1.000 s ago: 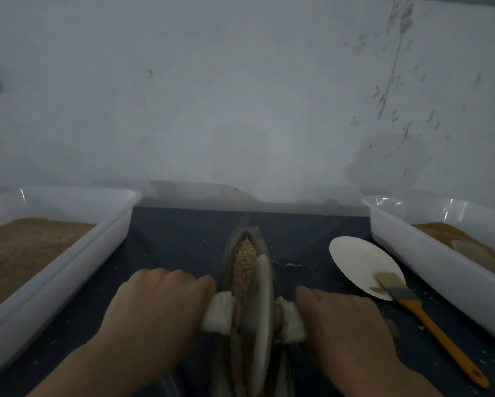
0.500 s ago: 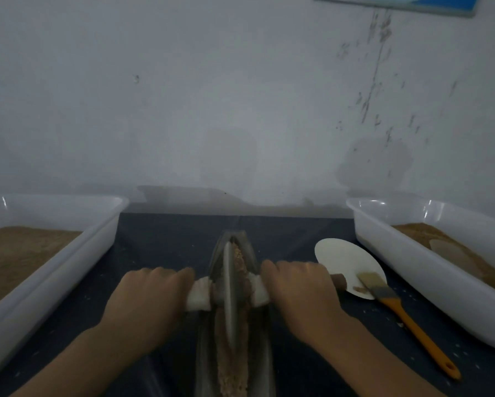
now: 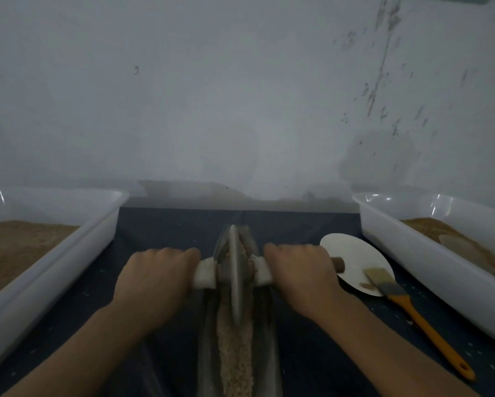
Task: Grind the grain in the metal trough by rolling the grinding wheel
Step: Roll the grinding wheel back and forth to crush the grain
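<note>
Grey, stained wall (image 3: 240,96) fills the far half of my view, and below it a dark table covering (image 3: 160,233) runs toward me. At the left edge sits a big white tub (image 3: 77,247) holding brown meal; a matching white tub (image 3: 429,270) stands at the right with more meal and a pale scoop-like shape half buried in it. Between them, dead centre, lies the metal trough (image 3: 269,333), pointing away from me, with a strip of grain (image 3: 236,348) along its bottom. The grinding wheel (image 3: 235,270) stands on edge toward the trough's far end. My left hand (image 3: 154,279) curls round the white-wrapped axle handle (image 3: 204,273) on the left; my right hand (image 3: 300,273) grips the other side, the brown axle tip poking out past my knuckles. Just right of that hand a white paper plate (image 3: 352,253) lies flat, and an orange-handled brush (image 3: 412,316) rests with its bristles on the plate's near edge.
</note>
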The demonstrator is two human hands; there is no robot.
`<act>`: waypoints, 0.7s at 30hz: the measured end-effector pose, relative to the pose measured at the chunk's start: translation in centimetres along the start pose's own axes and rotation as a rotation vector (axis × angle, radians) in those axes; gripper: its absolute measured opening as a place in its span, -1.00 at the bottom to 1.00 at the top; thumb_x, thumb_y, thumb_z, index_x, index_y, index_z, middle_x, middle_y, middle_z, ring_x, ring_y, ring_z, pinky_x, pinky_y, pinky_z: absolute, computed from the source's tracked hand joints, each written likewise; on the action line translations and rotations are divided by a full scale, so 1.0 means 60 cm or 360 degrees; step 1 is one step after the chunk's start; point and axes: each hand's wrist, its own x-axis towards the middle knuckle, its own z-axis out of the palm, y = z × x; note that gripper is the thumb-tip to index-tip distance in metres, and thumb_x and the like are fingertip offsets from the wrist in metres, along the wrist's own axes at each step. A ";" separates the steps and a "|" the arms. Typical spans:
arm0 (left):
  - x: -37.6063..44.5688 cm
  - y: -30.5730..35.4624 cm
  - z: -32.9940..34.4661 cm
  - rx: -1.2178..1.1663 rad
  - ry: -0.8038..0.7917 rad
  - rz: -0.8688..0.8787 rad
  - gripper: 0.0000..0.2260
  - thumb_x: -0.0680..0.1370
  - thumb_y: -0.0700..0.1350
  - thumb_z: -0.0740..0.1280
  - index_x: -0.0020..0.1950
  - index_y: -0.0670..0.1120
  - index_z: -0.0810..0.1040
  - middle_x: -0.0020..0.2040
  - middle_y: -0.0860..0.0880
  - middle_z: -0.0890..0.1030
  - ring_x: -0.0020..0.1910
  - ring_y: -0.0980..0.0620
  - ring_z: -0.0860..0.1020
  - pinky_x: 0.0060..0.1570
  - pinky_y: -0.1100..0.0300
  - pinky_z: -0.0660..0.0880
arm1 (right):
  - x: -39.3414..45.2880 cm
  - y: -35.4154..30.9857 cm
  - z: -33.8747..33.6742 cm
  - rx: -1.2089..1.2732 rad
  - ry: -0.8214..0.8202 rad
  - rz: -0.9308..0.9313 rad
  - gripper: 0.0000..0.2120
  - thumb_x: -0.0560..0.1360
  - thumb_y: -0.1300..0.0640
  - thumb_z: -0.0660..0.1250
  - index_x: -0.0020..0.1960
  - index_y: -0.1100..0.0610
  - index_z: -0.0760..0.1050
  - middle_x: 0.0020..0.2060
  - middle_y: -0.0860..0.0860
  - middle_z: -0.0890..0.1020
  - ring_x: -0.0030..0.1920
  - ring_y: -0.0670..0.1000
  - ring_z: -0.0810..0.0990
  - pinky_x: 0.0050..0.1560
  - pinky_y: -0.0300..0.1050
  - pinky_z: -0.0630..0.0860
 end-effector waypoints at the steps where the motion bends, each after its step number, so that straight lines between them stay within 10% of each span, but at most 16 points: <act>1: 0.006 -0.001 0.004 -0.0002 0.0012 -0.0014 -0.55 0.10 0.01 0.56 -0.32 0.09 0.28 -0.49 0.07 0.46 -0.56 0.03 0.46 -0.49 0.24 0.11 | 0.009 0.002 0.006 0.0019 -0.0020 0.0006 -0.68 0.33 0.06 0.46 -0.19 0.01 0.28 -0.30 -0.04 0.57 -0.36 0.03 0.55 -0.41 -0.14 0.19; 7: -0.026 0.014 -0.016 0.0032 -0.0127 -0.0086 -0.71 0.41 0.17 0.29 -0.16 0.14 0.18 -0.18 0.10 0.54 -0.20 0.07 0.56 -0.33 0.15 0.26 | -0.038 -0.011 -0.026 0.0164 -0.0062 0.0042 -0.69 0.25 0.08 0.51 -0.23 0.01 0.36 -0.39 -0.05 0.53 -0.44 -0.01 0.50 -0.45 -0.15 0.32; 12: -0.066 0.021 -0.052 -0.0069 -0.0320 -0.0069 -0.66 0.34 0.31 0.24 -0.11 0.23 0.13 -0.11 0.14 0.49 -0.05 0.16 0.55 -0.24 0.17 0.30 | -0.092 -0.028 -0.067 0.0124 0.0111 -0.0039 -0.61 -0.06 0.05 0.53 -0.41 0.01 0.35 -0.59 -0.04 0.40 -0.64 0.00 0.37 -0.49 -0.18 0.04; 21: 0.005 -0.002 0.010 -0.0050 -0.0113 -0.0164 -0.82 0.45 0.17 0.24 -0.12 0.15 0.27 -0.20 0.11 0.51 -0.18 0.12 0.55 -0.32 0.17 0.29 | 0.008 -0.001 -0.020 0.0148 -0.0084 -0.0051 -0.78 0.41 0.06 0.38 -0.02 0.05 0.39 -0.17 0.02 0.60 -0.23 0.10 0.57 -0.35 -0.12 0.16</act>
